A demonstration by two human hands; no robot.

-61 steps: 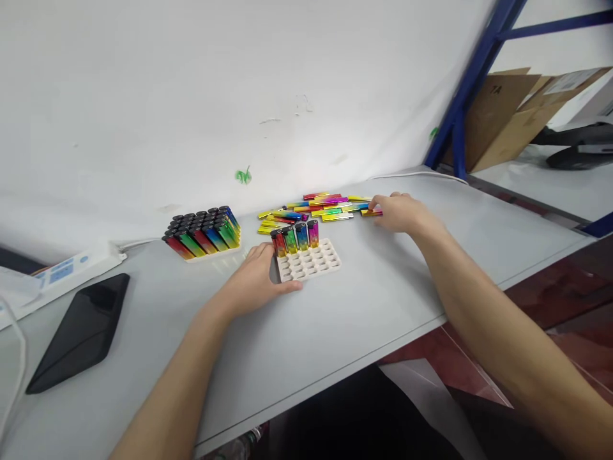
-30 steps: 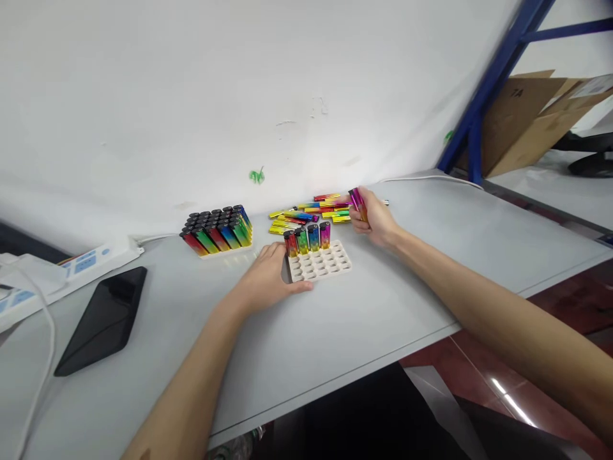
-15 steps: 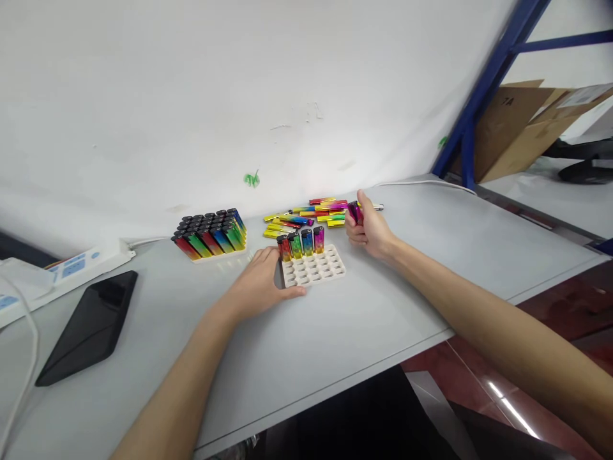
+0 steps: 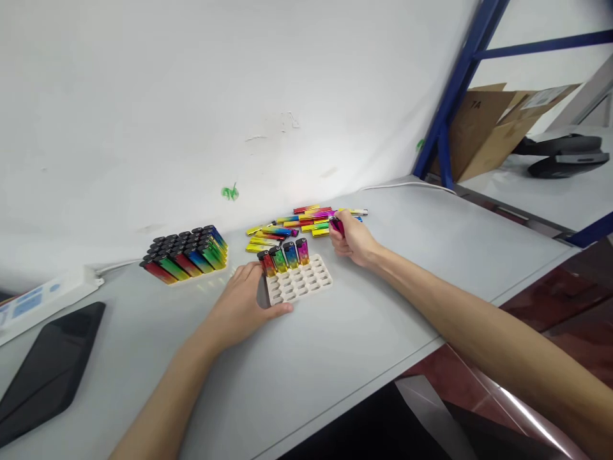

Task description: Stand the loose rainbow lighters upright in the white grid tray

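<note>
My left hand (image 4: pixel 242 306) is around the left end of a white tray (image 4: pixel 306 284) with rows of slots, its thumb along the front and its fingers by the back left corner. Several lighters in red, green, blue (image 4: pixel 290 255) and magenta stand upright in the tray's back row. To the right of the tray, my right hand (image 4: pixel 353 239) is closed around a magenta lighter (image 4: pixel 338 225) with a dark top, its thumb near the top end. Most of that lighter is hidden by the fingers. Behind the tray lies a loose pile of shiny lighters (image 4: pixel 272 231).
A second tray packed with upright lighters (image 4: pixel 184 255) stands to the left. A black phone (image 4: pixel 52 364) and a white power strip (image 4: pixel 48 297) lie at far left. A white wall rises behind the table. Cardboard boxes (image 4: pixel 493 128) stand beyond a blue frame (image 4: pixel 445 96) at right.
The view has shifted, so the scene sits further left and slightly lower. My right thumb, raised before, has come down towards the lighter's top. My left hand stays at the tray.
</note>
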